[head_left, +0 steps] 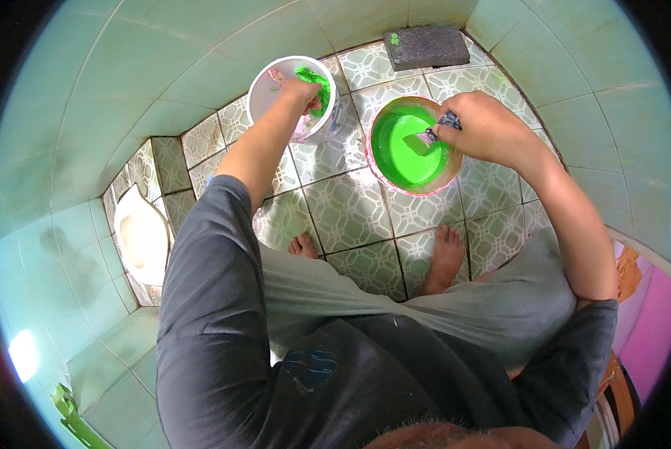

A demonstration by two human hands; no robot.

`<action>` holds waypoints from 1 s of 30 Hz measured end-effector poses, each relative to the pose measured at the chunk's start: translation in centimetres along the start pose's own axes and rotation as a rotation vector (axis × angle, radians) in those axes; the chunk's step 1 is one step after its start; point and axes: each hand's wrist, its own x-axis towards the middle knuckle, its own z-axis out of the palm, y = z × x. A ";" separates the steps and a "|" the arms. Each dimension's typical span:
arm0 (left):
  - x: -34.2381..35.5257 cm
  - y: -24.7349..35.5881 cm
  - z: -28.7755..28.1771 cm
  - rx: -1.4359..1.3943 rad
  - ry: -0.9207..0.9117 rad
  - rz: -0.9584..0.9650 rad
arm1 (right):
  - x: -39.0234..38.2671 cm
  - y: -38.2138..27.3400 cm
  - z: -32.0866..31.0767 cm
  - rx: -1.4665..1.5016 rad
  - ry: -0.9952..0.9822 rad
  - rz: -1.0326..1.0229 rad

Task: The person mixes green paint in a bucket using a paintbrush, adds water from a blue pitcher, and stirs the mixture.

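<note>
My left hand (302, 93) reaches into a white bucket (270, 79). Its fingers are closed on a bright green, crumpled piece of plastic or cloth (314, 75) at the bucket's right inner side; the grip is partly hidden by the hand. My right hand (479, 129) holds a flat-bladed scraper (422, 142) by its dark, speckled handle. The blade tilts down and left over a round tub (368, 150) with a pinkish, paint-smeared rim. Bright green paint (408, 160) fills much of that tub. Whether the blade tip touches the paint, I cannot tell.
A dark grey block (427, 48) with a green smear lies by the far wall. On the left is a white squat toilet (141, 232) beside a tiled step. My bare feet (444, 258) rest on patterned floor tiles. Pale green tiled walls (126, 67) close in the space.
</note>
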 end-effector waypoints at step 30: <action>-9.9 -2.0 -6.8 0.176 0.347 0.892 | 0.0 -0.4 0.1 -0.013 0.003 -0.044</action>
